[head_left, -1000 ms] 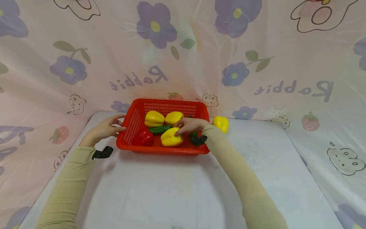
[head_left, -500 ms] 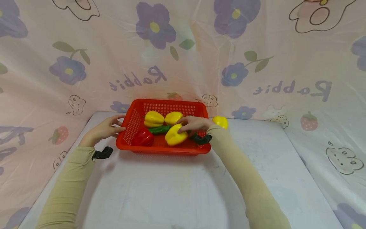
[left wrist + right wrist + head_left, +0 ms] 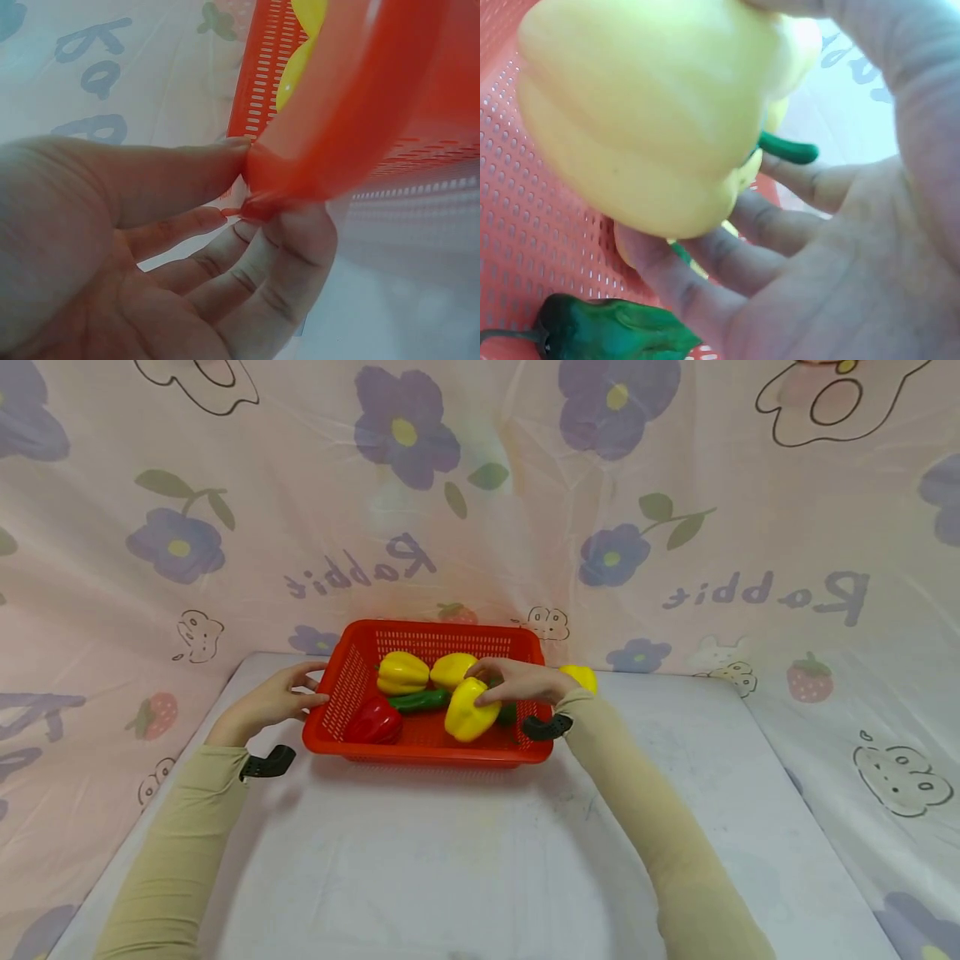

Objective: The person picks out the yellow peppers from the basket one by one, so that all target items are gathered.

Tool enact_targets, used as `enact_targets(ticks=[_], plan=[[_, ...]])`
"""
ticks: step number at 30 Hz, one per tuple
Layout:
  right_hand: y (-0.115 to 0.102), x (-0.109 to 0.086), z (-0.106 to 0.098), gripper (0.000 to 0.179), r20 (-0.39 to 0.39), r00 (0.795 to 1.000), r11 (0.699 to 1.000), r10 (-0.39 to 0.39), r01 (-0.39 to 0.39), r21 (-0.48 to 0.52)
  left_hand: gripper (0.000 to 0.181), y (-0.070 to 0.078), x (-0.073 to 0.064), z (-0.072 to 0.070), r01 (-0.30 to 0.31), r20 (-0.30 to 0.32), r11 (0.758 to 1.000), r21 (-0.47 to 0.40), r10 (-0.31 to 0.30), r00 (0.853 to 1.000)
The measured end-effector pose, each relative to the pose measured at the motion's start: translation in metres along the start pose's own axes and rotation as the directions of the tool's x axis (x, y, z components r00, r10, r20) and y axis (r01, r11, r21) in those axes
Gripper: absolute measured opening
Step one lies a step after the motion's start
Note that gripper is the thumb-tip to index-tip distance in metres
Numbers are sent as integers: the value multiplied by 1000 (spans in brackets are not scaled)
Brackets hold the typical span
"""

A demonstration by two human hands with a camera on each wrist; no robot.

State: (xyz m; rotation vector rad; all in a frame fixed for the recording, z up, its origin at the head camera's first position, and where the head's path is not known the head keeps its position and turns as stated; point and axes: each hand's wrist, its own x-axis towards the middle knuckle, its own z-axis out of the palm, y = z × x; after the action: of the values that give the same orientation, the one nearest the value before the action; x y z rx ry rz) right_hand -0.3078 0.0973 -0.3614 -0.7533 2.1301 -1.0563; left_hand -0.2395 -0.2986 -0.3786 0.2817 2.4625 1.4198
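My right hand (image 3: 525,681) holds a yellow bell pepper (image 3: 471,713) over the right half of a red plastic basket (image 3: 427,755). In the right wrist view, my thumb lies across the top of the pepper (image 3: 645,112) and my fingers curl beneath it, with its green stem toward my palm. At the basket's left side, my left hand (image 3: 272,702) pinches the rim (image 3: 330,142) between thumb and fingers. Inside the basket lie a red bell pepper (image 3: 375,722), a slim green pepper (image 3: 420,701) and two more yellow bell peppers, one at the back left (image 3: 402,674), the other partly behind my right hand.
Another yellow bell pepper (image 3: 582,677) sits on the table outside the basket, partly covered by my right sleeve. A dark green pepper (image 3: 615,330) lies under my right hand in the basket. Behind the white table (image 3: 450,860) hangs a patterned curtain (image 3: 510,527).
My right hand has drawn the yellow bell pepper up and to the right, tilting it upright. My left hand stays on the basket's rim.
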Motion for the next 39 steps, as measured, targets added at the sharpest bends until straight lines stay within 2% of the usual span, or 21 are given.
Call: enact_targets(ticks=[6,13,18,24,32,39], plan=[[-1,-10,-4,53,-26,997,997,-75,76,0,64,0,0,1,-1,-1,1000,-4,1,1000],[-1,-25,-14,53,-73,991,993,-114,115,17,65,-1,-1,1,0,-3,1000,-5,0,1000],[1,-38,-19,58,-127,987,995,-95,99,21,65,0,-1,1,-2,-3,1000,-3,2,1000],[5,-49,-19,67,-187,981,991,-57,78,105,65,0,-2,2,0,-5,1000,-4,0,1000],[8,-60,-21,57,-225,970,987,-90,117,110,65,-1,-2,1,-7,-6,1000,-5,7,1000],[9,-70,-26,56,-254,966,983,-59,100,156,64,-2,-1,0,-8,-3,1000,1,8,1000]])
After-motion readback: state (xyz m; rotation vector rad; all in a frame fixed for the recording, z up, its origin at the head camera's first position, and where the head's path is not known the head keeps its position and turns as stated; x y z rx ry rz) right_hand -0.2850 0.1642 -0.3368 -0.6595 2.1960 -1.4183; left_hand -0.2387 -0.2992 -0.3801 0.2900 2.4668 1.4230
